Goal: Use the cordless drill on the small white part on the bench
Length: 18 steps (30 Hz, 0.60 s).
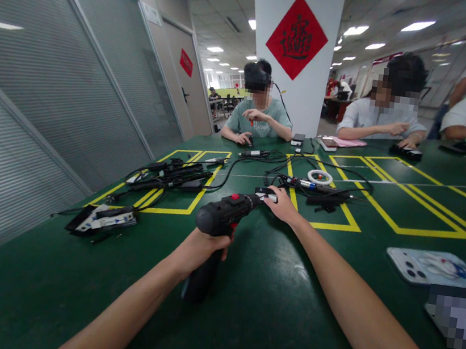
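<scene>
My left hand (202, 246) is wrapped round the grip of a black cordless drill (221, 219) with a red button, held above the green table (266, 310). The drill's nose points to the right, toward a small black and white part (265, 193) lying on the table. My right hand (282, 204) rests on that part, fingers curled over it and pressing it down. The drill's tip meets the part just under my right fingers, and the contact point is partly hidden.
Black tools and cables (173, 175) lie in a yellow-taped box at left; an opened device (102, 218) sits nearer. A white ring (319, 177) and more tools (324, 195) lie beyond my right hand. A phone (435, 268) lies at right. Several people sit across the table.
</scene>
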Motion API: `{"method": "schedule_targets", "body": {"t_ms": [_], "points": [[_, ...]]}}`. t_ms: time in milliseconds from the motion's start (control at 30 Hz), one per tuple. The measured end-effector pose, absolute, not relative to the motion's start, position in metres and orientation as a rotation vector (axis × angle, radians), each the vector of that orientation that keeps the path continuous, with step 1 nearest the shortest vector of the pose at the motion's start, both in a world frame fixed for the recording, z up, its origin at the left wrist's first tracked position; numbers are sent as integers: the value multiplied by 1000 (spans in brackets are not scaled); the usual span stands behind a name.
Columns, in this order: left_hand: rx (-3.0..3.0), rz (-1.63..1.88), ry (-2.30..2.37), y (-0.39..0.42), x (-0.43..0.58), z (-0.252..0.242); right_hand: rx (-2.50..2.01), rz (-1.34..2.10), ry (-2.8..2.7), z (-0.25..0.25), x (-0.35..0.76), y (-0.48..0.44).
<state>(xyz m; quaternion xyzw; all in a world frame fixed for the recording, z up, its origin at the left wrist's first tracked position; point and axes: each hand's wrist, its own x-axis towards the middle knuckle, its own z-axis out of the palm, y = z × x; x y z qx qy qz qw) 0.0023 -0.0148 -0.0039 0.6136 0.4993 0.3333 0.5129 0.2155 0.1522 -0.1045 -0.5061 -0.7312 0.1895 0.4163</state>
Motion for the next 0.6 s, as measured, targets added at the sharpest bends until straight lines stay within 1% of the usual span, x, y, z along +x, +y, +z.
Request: {"method": "schedule_targets", "body": {"t_ms": [600], "points": [[1496, 786, 1169, -14, 0, -4, -1268, 478, -1840, -107, 216, 155]]}}
